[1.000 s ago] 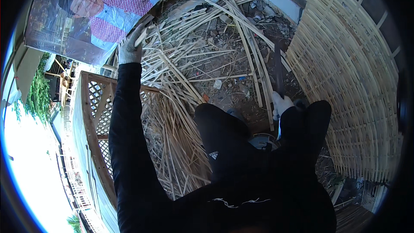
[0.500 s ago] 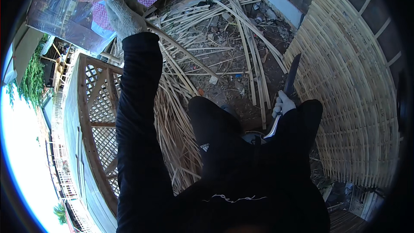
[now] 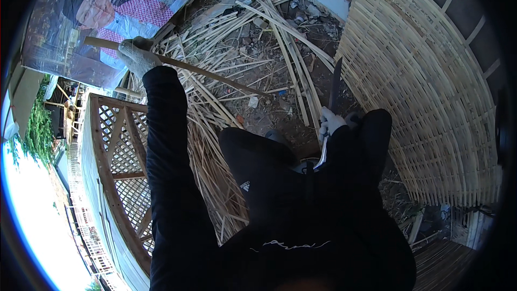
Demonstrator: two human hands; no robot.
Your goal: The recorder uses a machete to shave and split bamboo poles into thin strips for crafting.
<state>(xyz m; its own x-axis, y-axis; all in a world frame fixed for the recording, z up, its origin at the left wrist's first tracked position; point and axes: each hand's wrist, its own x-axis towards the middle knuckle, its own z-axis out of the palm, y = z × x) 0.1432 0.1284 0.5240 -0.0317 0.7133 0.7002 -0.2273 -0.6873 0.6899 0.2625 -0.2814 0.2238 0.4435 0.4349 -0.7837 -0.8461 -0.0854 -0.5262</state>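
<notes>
My left hand (image 3: 139, 56), in a light work glove, is closed around a long bamboo strip (image 3: 207, 73) out at the far left. One end of the strip juts past the fist; the rest slopes down to the right, above the littered ground. In front of my right thigh, my gloved right hand (image 3: 332, 122) grips a long knife (image 3: 335, 87). Its dark blade points away from me, and a pale, shiny handle (image 3: 323, 155) runs back toward my lap. Blade and strip are apart.
Loose bamboo strips (image 3: 207, 145) lie heaped beside my left leg, with more strips (image 3: 293, 48) scattered ahead. A woven bamboo panel (image 3: 414, 86) stands at the right. To the left are a wooden lattice frame (image 3: 121, 170) and a printed banner (image 3: 54, 37). Rubble covers the soil.
My left hand has come nearer with the bamboo strip, which now slopes less steeply. The knife blade stands slightly more upright in my right hand. The whole view has shifted a little.
</notes>
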